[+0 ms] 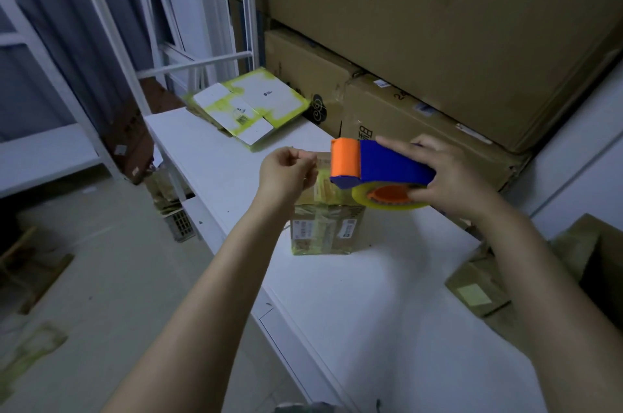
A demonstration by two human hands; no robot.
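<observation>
Gripping the blue plastic tape dispenser with the orange front guard [381, 164], our right hand [448, 183] curls round its body. The fingers lie over the top and the thumb sits by the orange hub of the clear yellowish tape roll [371, 202].

Our left hand [286, 173] is level with it, just beside the dispenser's mouth. Its fingers are curled and the thumb meets the forefinger. A faint yellowish film seems to run from that pinch to the mouth, so we read it as pinching the tape end [319, 174]. The film is hard to make out.

- Dispenser long axis: left to right, mouth toward the left hand.
- Small brown cardboard parcel with stuck-on labels and old tape [323, 230]: on the white tabletop [371, 304], directly below the gap between the hands, apart from both. The left hand is nearer.
- Judgement: the next move is straight down, so the stretched strip lands across the parcel's top.
- Room: bare tabletop lies on our near side of the parcel. The table's left edge is close to the parcel. Large stacked brown cartons [421, 41] are close behind the right hand, so there is little room for pulling tape that way.
- Further off: flattened white-and-yellow cartons [256, 105] at the table's far end, and flat brown packets [478, 291] to the right.
</observation>
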